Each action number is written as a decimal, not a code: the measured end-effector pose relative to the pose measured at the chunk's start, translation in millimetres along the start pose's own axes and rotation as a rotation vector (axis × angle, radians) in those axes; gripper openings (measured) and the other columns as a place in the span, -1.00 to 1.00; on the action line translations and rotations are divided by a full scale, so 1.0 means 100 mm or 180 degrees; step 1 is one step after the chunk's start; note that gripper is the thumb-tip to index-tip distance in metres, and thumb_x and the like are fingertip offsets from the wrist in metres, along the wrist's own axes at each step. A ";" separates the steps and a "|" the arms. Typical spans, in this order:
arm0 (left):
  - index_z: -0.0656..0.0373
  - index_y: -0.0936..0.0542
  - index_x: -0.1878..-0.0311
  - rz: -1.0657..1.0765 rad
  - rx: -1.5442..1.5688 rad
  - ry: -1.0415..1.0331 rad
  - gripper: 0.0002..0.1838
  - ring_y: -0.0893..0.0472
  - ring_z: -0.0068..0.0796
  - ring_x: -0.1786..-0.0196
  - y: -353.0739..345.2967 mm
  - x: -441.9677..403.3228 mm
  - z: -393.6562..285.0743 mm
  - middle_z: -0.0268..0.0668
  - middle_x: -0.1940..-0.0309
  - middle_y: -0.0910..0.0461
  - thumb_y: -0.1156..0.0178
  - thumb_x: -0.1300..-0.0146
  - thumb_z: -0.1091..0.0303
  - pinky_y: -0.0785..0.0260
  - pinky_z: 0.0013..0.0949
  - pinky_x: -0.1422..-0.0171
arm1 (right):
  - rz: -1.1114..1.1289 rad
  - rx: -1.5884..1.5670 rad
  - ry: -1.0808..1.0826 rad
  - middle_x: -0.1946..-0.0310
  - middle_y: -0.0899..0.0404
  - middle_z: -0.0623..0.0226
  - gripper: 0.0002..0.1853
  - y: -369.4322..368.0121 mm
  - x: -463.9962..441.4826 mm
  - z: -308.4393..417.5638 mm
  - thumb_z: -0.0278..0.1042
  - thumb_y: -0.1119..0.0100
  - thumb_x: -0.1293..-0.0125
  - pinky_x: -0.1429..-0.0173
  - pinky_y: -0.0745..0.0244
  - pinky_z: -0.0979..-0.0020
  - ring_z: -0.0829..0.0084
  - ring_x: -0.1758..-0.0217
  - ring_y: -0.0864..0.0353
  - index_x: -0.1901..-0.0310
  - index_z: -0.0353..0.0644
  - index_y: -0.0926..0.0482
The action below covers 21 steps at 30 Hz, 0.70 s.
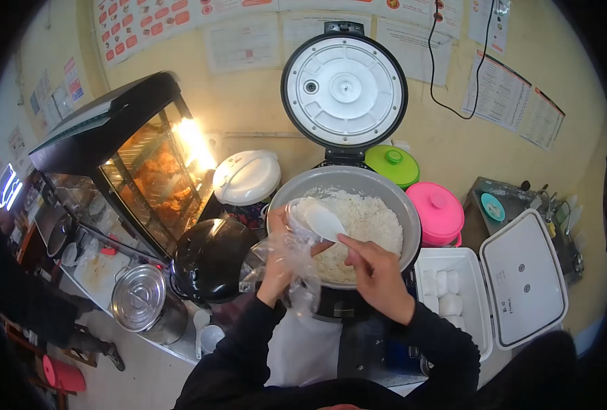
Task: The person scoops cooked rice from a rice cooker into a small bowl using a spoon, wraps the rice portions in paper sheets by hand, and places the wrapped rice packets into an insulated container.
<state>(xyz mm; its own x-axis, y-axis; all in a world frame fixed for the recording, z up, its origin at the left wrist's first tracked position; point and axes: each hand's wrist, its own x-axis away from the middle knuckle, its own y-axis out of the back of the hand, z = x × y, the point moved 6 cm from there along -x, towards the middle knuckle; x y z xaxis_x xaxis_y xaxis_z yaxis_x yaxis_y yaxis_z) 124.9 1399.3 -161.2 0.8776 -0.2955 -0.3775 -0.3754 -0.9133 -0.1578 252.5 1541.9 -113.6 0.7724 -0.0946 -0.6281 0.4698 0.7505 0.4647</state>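
Observation:
Over a large grey pot [297,184] of white rice [375,225], both my hands are close together. My left hand [276,263] is closed round a clear plastic bag [302,270], whose loose part hangs below the fingers. Something white, seemingly rice, shows at the bag's top. In my right hand [380,275] is a white plastic spoon [325,222], gripped between thumb and fingers, its bowl at the bag's mouth. The pot's round metal lid [351,89] stands raised behind it.
Left are a black round pot [215,256], a metal pot [139,297] and a lit glass case [157,171]. Right stand green [392,164] and pink containers [434,212] and an open white cooler [481,294] holding several white packets. A person [34,301] stands at far left.

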 end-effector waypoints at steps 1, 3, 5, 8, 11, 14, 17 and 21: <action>0.34 -0.11 -0.28 0.0033 -0.0412 -0.0209 0.08 -0.55 -0.24 -0.19 -0.03 0.03 -0.04 0.00 -0.15 -0.45 -0.69 0.16 0.23 -0.42 -0.26 -0.30 | 0.0039 0.0098 -0.0044 0.43 -0.59 0.16 -0.63 -0.03 0.01 -0.02 -0.59 -0.05 -0.40 0.29 -0.47 0.43 0.37 0.47 -0.57 -0.19 -0.15 -0.58; 0.34 -0.11 -0.28 0.0052 -0.1100 -0.0567 0.07 -0.56 -0.22 -0.19 -0.10 0.07 -0.11 0.03 -0.16 -0.45 -0.68 0.15 0.23 -0.44 -0.25 -0.29 | 0.0107 0.0294 -0.0114 0.45 -0.58 0.15 -0.63 -0.06 -0.01 -0.06 -0.61 -0.06 -0.38 0.30 -0.48 0.39 0.34 0.48 -0.57 -0.18 -0.15 -0.60; 0.34 -0.11 -0.27 0.0092 -0.1242 -0.0640 0.06 -0.57 -0.20 -0.18 -0.13 0.08 -0.13 0.07 -0.17 -0.45 -0.68 0.14 0.23 -0.45 -0.25 -0.27 | 0.0192 0.0175 -0.0088 0.46 -0.56 0.13 -0.62 -0.10 -0.04 0.04 -0.61 -0.07 -0.38 0.30 -0.47 0.36 0.29 0.49 -0.56 -0.19 -0.15 -0.59; 0.34 -0.11 -0.27 0.0126 -0.1335 -0.0719 0.05 -0.59 -0.16 -0.18 -0.13 0.08 -0.16 0.13 -0.20 -0.45 -0.67 0.13 0.24 -0.47 -0.23 -0.25 | 0.0235 -0.0018 -0.0128 0.47 -0.55 0.10 -0.61 -0.10 -0.05 0.06 -0.62 -0.07 -0.37 0.31 -0.45 0.34 0.26 0.50 -0.54 -0.19 -0.15 -0.58; 0.31 -0.13 -0.27 0.0056 -0.1407 -0.0813 0.01 -0.60 -0.16 -0.18 -0.10 0.10 -0.18 0.12 -0.23 -0.46 -0.66 0.11 0.28 -0.48 -0.22 -0.25 | 0.0154 0.0149 -0.0077 0.46 -0.57 0.07 -0.62 -0.12 -0.07 0.06 -0.62 -0.07 -0.37 0.33 -0.43 0.33 0.24 0.52 -0.51 -0.19 -0.16 -0.58; 0.28 -0.17 -0.29 -0.0069 -0.1304 -0.0788 0.00 -0.61 -0.26 -0.16 -0.07 0.09 -0.13 0.02 -0.18 -0.53 -0.66 0.13 0.35 -0.48 -0.26 -0.26 | -0.0005 0.0225 0.0002 0.48 -0.55 0.10 -0.64 -0.14 -0.10 0.01 -0.61 -0.05 -0.38 0.34 -0.42 0.36 0.31 0.53 -0.49 -0.18 -0.18 -0.58; 0.30 -0.14 -0.28 -0.0002 -0.1172 -0.0667 0.00 -0.60 -0.21 -0.18 -0.02 0.06 -0.05 0.06 -0.22 -0.48 -0.66 0.12 0.34 -0.48 -0.25 -0.27 | -0.0032 0.0007 -0.0233 0.53 -0.49 0.20 -0.67 -0.11 -0.23 -0.09 -0.57 -0.03 -0.42 0.35 -0.40 0.42 0.47 0.51 -0.44 -0.17 -0.20 -0.58; 0.34 -0.11 -0.24 0.0002 -0.1199 -0.0909 -0.01 -0.57 -0.12 -0.22 -0.04 0.06 -0.20 0.12 -0.28 -0.39 -0.64 0.09 0.28 -0.45 -0.23 -0.29 | -0.0095 -0.0180 -0.0447 0.56 -0.42 0.38 -0.70 0.07 -0.44 -0.29 -0.50 0.01 -0.48 0.35 -0.35 0.50 0.64 0.47 -0.37 -0.17 -0.22 -0.57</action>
<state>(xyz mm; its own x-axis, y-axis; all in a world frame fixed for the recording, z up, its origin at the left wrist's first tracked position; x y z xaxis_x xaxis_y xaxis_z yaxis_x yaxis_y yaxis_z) 137.2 1395.6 -144.4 0.7404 -0.2553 -0.6217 -0.1953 -0.9669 0.1644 209.6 1570.5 -101.1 0.8125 -0.2051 -0.5458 0.4717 0.7813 0.4087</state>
